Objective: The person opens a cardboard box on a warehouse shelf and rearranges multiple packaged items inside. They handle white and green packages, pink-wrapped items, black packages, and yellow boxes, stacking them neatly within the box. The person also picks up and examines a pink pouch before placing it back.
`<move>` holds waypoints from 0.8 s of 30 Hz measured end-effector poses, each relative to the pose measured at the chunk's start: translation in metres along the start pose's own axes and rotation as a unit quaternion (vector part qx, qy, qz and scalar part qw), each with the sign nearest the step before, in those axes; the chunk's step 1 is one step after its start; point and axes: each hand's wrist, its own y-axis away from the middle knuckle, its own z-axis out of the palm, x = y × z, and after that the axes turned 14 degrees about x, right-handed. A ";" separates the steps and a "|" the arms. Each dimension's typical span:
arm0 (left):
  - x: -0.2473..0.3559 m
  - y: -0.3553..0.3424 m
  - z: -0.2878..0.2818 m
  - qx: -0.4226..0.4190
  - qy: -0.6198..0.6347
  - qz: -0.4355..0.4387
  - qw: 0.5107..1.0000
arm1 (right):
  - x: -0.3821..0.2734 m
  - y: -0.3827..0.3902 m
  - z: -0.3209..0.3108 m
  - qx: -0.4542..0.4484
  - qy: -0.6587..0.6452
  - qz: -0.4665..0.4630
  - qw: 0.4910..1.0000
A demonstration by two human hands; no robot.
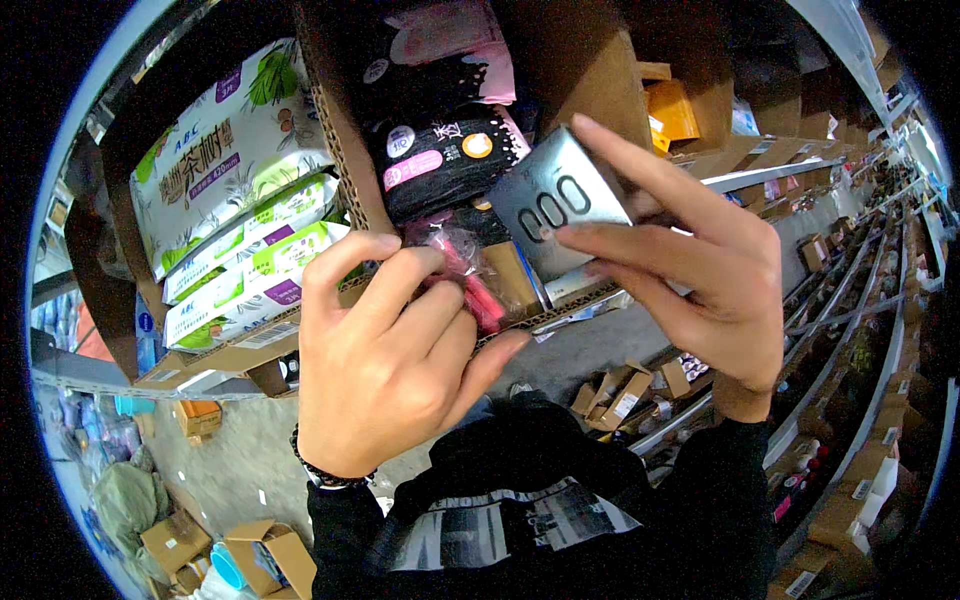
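Observation:
My right hand is closed on a flat silver box with dark oval rings on its face, gripping it by its right side between fingers and thumb. The box is tilted over the front of an open cardboard compartment. My left hand is at the compartment's front edge, its fingers bent and apart, its thumb stretched out to the right. Just beyond its fingers is a clear plastic bag with a pink-red item inside. I see nothing held in the left hand. Black packs with pink labels lie behind the bag.
In the carton at left, white-and-green soft packs are stacked. An orange box sits in a compartment to the right. Long shelf rows with cartons run down the right side. Opened cardboard boxes stand on the floor at lower left.

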 end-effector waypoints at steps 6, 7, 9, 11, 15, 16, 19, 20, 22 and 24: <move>-0.001 0.000 0.003 0.016 0.009 -0.001 1.000 | 0.006 -0.005 0.006 -0.106 0.007 -0.068 0.992; -0.001 0.001 0.004 0.020 0.011 0.000 1.000 | 0.005 -0.007 0.006 -0.123 0.017 -0.077 0.989; -0.002 0.002 0.005 0.031 0.016 0.000 0.999 | 0.000 -0.012 0.006 -0.159 0.026 -0.077 0.984; -0.002 0.003 0.007 0.037 0.021 -0.004 0.999 | -0.006 -0.014 0.004 -0.187 0.030 -0.059 0.980; -0.004 0.003 0.010 0.053 0.034 0.000 0.998 | -0.002 -0.021 0.001 -0.245 0.021 -0.099 0.964; -0.004 0.005 0.010 0.056 0.034 -0.003 0.998 | 0.001 -0.026 0.002 -0.259 0.005 -0.113 0.959; -0.004 0.005 0.011 0.061 0.038 -0.003 0.997 | 0.007 -0.039 0.003 -0.276 -0.036 -0.102 0.955; -0.004 0.006 0.011 0.059 0.036 -0.006 0.998 | 0.008 -0.041 0.006 -0.272 -0.046 -0.088 0.957; -0.004 0.008 0.013 0.061 0.035 -0.010 0.997 | 0.014 -0.041 0.012 -0.255 -0.052 -0.087 0.962; -0.005 0.007 0.014 0.067 0.043 -0.006 0.997 | 0.020 -0.039 0.014 -0.250 -0.059 -0.120 0.959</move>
